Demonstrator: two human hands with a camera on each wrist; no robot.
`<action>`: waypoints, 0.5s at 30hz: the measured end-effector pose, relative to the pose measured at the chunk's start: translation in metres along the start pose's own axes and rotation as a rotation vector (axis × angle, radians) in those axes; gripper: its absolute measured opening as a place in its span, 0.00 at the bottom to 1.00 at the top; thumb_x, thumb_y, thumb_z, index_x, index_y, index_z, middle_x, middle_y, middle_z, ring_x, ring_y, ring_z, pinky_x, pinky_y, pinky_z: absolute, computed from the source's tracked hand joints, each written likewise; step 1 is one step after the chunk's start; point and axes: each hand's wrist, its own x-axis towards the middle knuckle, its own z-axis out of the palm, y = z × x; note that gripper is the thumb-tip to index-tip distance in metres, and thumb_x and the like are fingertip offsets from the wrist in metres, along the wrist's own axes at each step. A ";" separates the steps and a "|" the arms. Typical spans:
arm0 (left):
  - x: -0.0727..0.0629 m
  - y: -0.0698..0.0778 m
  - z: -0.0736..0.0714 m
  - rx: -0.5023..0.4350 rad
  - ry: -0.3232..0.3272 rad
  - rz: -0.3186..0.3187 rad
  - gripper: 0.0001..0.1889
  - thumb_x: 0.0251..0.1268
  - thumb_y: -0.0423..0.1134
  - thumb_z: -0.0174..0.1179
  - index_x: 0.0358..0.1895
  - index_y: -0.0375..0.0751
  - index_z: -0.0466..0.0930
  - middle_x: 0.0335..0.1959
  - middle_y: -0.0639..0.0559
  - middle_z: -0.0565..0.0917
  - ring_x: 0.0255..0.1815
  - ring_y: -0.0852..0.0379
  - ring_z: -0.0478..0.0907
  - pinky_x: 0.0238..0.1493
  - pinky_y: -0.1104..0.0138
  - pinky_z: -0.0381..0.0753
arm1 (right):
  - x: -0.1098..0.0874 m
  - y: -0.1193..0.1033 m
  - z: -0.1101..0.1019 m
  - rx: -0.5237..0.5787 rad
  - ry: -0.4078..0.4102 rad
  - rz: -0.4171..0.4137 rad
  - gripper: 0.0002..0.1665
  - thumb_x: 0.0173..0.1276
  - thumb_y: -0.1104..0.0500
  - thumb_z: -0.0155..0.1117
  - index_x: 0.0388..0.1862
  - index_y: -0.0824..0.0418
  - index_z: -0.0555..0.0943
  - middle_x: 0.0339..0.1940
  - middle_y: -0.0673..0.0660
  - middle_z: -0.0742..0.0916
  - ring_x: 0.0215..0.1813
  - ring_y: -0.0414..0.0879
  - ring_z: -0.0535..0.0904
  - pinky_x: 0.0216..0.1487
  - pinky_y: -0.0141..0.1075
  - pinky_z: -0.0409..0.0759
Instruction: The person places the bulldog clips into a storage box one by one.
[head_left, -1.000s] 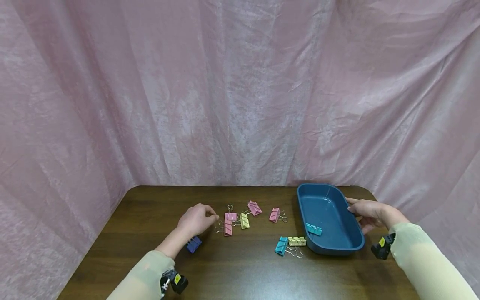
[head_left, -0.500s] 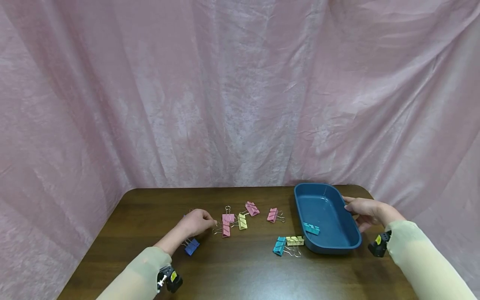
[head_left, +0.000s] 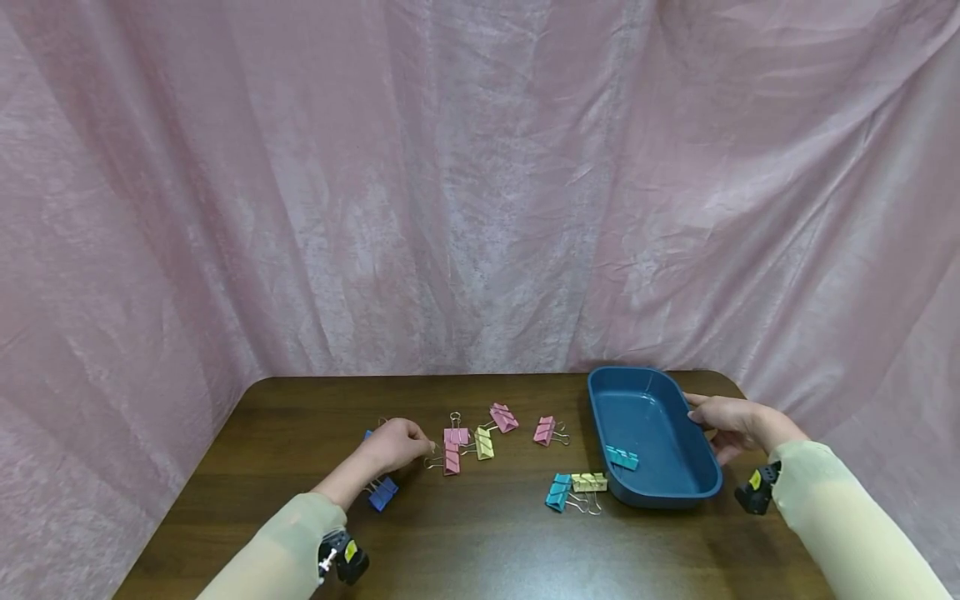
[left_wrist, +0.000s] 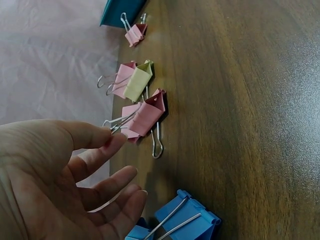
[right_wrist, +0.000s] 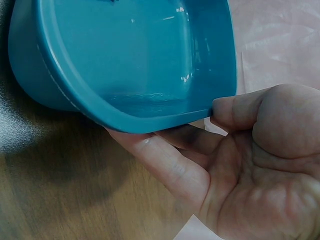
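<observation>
My left hand (head_left: 393,446) pinches, between thumb and index finger, a wire handle of the nearer pink binder clip (left_wrist: 148,114). That clip rests on the table against another pink clip (head_left: 456,436). The other fingers are loosely bent above two blue binder clips (left_wrist: 187,217), partly hidden by the hand in the head view. At the right, my right hand (head_left: 738,423) grips the rim of a blue tray (right_wrist: 90,100), thumb on the edge and fingers beneath its side. One teal binder clip (head_left: 622,457) lies inside the tray.
A yellow clip (head_left: 484,443) and a pink clip (head_left: 503,417) lie right of the pinched one. Another pink clip (head_left: 545,430) is farther right. A teal clip (head_left: 558,492) and a yellow clip (head_left: 590,482) lie by the tray. A pink curtain (head_left: 480,208) hangs behind the table (head_left: 480,550).
From one second ago, my left hand has lowered slightly and its fingertips have come to the pink clip's handle. My right hand stays on the tray. The view has shifted slightly.
</observation>
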 end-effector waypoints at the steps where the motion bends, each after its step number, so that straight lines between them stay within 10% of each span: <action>1: 0.000 0.001 0.000 -0.003 0.001 -0.001 0.11 0.66 0.41 0.66 0.29 0.37 0.86 0.25 0.56 0.79 0.24 0.58 0.70 0.27 0.66 0.67 | 0.000 0.000 0.000 0.001 0.001 -0.002 0.37 0.83 0.63 0.35 0.85 0.58 0.36 0.59 0.76 0.77 0.41 0.62 0.87 0.41 0.57 0.86; 15: 0.001 0.001 0.003 -0.067 0.013 -0.009 0.09 0.62 0.40 0.68 0.28 0.37 0.87 0.26 0.55 0.82 0.27 0.57 0.72 0.28 0.66 0.68 | 0.000 0.001 0.000 0.011 0.001 -0.004 0.37 0.83 0.63 0.35 0.85 0.59 0.38 0.59 0.76 0.77 0.41 0.63 0.87 0.40 0.57 0.86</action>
